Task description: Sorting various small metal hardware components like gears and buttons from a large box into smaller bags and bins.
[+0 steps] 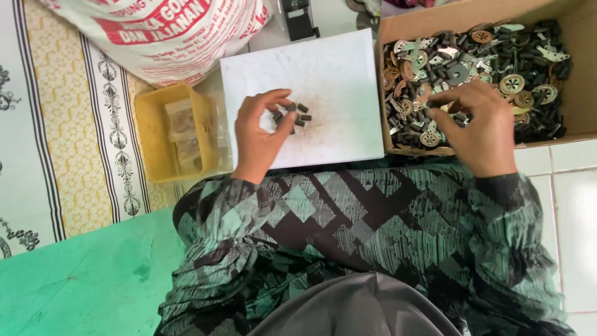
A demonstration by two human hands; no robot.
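Observation:
My left hand (261,134) rests on a white board (336,74), its fingertips touching a small cluster of dark block-shaped pieces (298,115). My right hand (479,127) reaches into a cardboard box (578,81) full of small dark blocks, round metal discs and greenish metal parts (497,56). Its fingers are pinched together over the parts near the box's front edge; what they grip is hidden. Both arms wear green and black patterned sleeves.
A yellow plastic tray (149,134) with small packets stands left of the board. Behind it lies a large white and red sack (155,31). A patterned mat (62,124) and a green sheet (81,280) lie at the left; white floor tiles (572,211) at the right.

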